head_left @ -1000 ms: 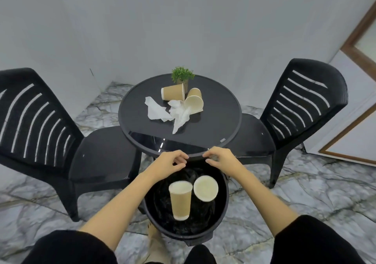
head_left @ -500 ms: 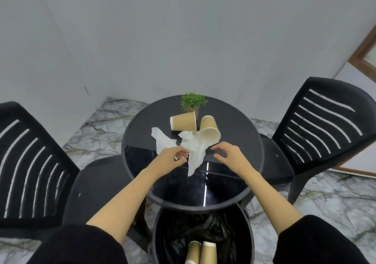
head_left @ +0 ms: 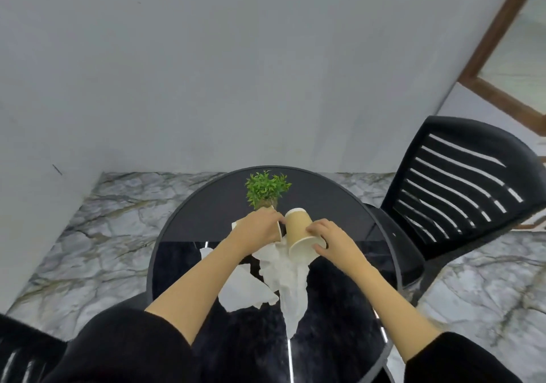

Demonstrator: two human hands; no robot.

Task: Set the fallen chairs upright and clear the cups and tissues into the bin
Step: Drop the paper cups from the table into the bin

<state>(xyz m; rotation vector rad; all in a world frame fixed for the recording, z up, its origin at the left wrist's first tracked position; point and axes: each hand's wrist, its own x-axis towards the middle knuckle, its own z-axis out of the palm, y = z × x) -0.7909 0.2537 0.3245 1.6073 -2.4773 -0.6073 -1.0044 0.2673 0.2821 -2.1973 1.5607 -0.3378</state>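
Note:
Two brown paper cups lie on their sides on the round black table point(head_left: 354, 223). My right hand point(head_left: 328, 239) grips the nearer cup point(head_left: 298, 232) by its wide rim end. My left hand point(head_left: 257, 227) covers and wraps the other cup point(head_left: 278, 230), of which only the rim shows. White crumpled tissues point(head_left: 283, 282) lie on the table just below both hands, partly under my left forearm. An upright black chair point(head_left: 461, 181) stands to the right. A second chair's back point(head_left: 17, 353) shows at the bottom left. The bin is out of view.
A small green potted plant point(head_left: 266, 189) stands on the table just behind my hands. A grey wall runs close behind the table. Marble floor point(head_left: 97, 235) surrounds it. A wooden door frame point(head_left: 499, 57) is at the upper right.
Both hands left the bin's rim, reached forward over the table past the tissues and closed on the two lying cups. The view rose, so the bin dropped out of sight.

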